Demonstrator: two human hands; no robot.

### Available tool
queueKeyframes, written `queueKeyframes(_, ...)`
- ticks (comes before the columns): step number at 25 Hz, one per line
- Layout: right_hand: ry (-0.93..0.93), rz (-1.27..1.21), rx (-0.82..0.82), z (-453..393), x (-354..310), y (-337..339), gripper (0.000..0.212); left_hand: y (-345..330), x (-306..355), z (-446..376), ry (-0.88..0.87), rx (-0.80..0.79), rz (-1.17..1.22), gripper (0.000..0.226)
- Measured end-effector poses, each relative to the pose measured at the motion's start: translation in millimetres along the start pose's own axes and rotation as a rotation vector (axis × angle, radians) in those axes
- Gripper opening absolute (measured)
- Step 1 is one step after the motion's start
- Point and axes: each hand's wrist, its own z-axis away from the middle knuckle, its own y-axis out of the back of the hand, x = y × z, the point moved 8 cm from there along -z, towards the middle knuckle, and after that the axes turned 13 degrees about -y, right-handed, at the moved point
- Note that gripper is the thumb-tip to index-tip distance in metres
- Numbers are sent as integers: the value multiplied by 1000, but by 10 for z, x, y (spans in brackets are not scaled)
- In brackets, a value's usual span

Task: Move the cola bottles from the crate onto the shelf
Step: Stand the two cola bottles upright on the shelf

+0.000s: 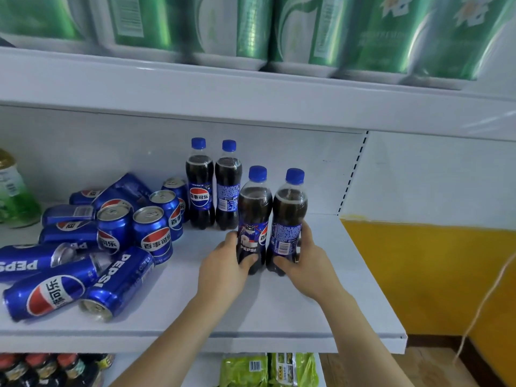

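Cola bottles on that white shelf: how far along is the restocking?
Two blue-capped plastic cola bottles already stand upright at the back of the white metal shelf. The left hand and right hand each hold another bottle, set side by side in front. The crate is out of view, so what remains cannot be told.

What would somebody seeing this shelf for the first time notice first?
Probably the two Pepsi bottles held upright at mid-shelf, the left hand gripping one Pepsi bottle and the right hand gripping the other. Just behind them two more cola bottles stand by the back wall. To the left sprawls a heap of blue Pepsi cans, some upright, many tipped over.
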Motion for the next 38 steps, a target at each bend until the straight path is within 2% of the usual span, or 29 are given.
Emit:
queueKeyframes(5, -33, -33, 73, -282, 55, -49, 63, -83, 25, -275, 27, 13, -117, 48)
queueKeyframes(9, -68, -56, 96, -515, 85, -101, 47, -242, -106, -502, 123, -2, 18, 45)
queueKeyframes(19, 11, -4, 160, -987, 29, -131, 47, -421, -293, -741, 255, 97, 156, 37)
queueKeyframes(28, 12, 3, 188, -1153, 7, -202, 47, -515, -179, -800, 187, -15, 112, 32)
queueKeyframes(38, 24, 29, 218, -1244, -15, -256, 49, -533, -264, -840, 197, -6, 186, 37)
